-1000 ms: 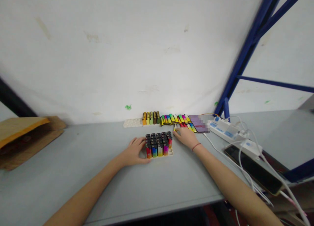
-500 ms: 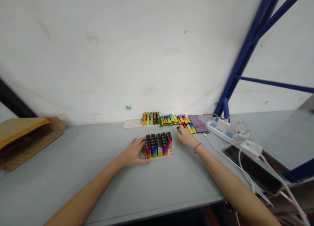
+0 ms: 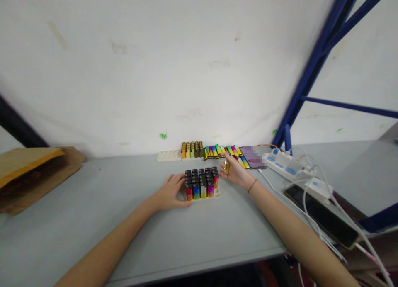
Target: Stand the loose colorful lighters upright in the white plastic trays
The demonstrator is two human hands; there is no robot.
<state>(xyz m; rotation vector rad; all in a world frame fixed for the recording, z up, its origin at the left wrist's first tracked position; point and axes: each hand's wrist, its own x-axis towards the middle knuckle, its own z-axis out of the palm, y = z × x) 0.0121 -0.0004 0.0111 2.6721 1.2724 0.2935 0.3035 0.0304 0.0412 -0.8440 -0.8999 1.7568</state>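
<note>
A white tray point(image 3: 217, 193) packed with upright colourful lighters point(image 3: 200, 182) stands in the middle of the grey table point(image 3: 124, 220). My left hand point(image 3: 170, 192) rests against the tray's left side, fingers curled on it. My right hand point(image 3: 235, 172) hovers just right of the tray, pinching a single yellow lighter point(image 3: 227, 166) held upright. Behind it lies a row of loose colourful lighters point(image 3: 224, 151). Further left along the wall a second white tray point(image 3: 168, 155) holds a few yellow and orange lighters point(image 3: 191, 149).
A white power strip point(image 3: 287, 164) with cables and a phone point(image 3: 323, 216) lie at the right. A blurred flat item point(image 3: 252, 157) sits beside the loose lighters. A cardboard box point(image 3: 27, 175) is at the far left. Blue shelf struts point(image 3: 311, 71) rise at the right.
My right hand reached back to the row of loose lighters, picked one up and brought it toward the tray. My left hand stayed on the tray.
</note>
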